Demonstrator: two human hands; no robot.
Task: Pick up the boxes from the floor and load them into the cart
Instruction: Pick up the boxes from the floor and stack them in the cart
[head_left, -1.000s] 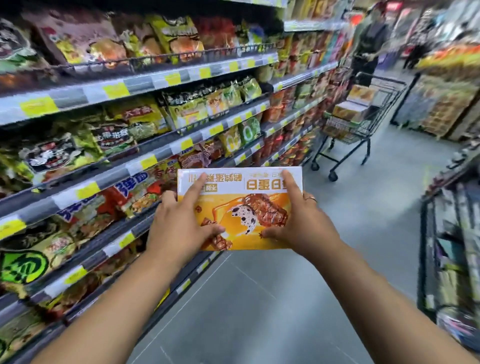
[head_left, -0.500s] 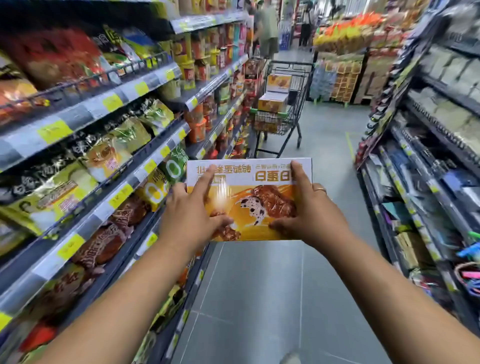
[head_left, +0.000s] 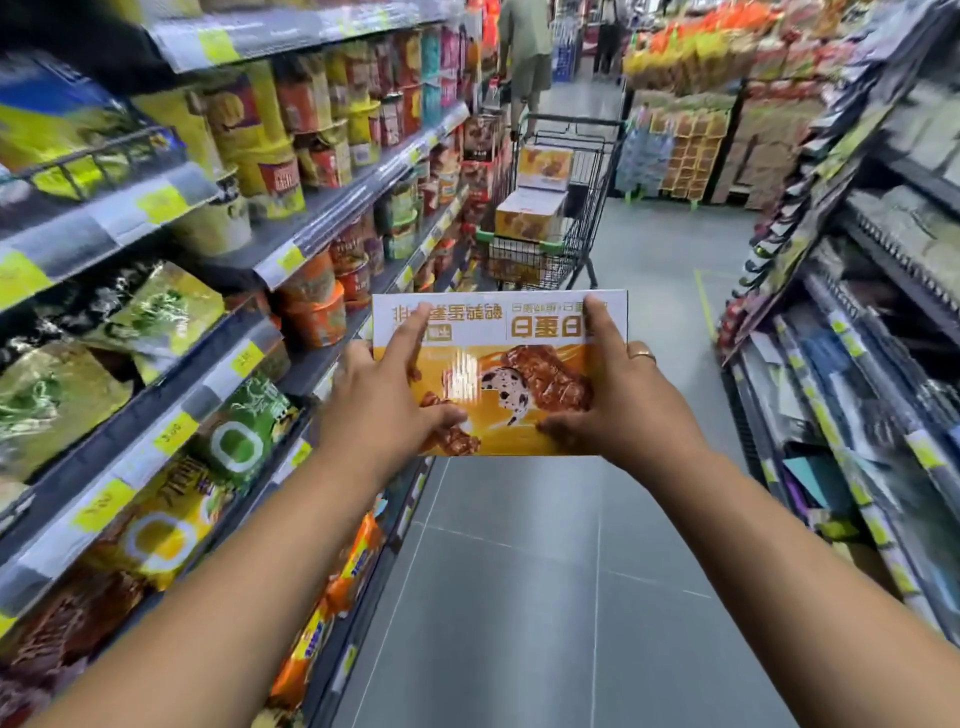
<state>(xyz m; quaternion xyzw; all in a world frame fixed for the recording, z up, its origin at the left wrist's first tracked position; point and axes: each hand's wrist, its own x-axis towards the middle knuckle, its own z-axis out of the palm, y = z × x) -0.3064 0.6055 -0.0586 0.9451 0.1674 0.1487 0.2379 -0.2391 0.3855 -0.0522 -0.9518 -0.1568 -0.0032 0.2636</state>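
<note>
carrying a flat yellow-and-white cardboard box (head_left: 511, 384), the left hand (head_left: 387, 410) and right hand (head_left: 623, 400) grip its sides at chest height. the black wire cart (head_left: 550, 208) ahead already holds similar boxes; this one is not yet loaded.

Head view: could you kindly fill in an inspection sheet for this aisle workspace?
Surface: grey tiled floor.
Job's things: orange box held up, print upside down; cart ahead down the aisle, holding similar boxes.
Clutter: nothing seen.
Grippers: left hand and right hand grip the box's opposite sides, fingers on its top face.
Cables: nothing seen.
Surroundings: stocked shelves on both sides; a person beyond the cart.
</note>
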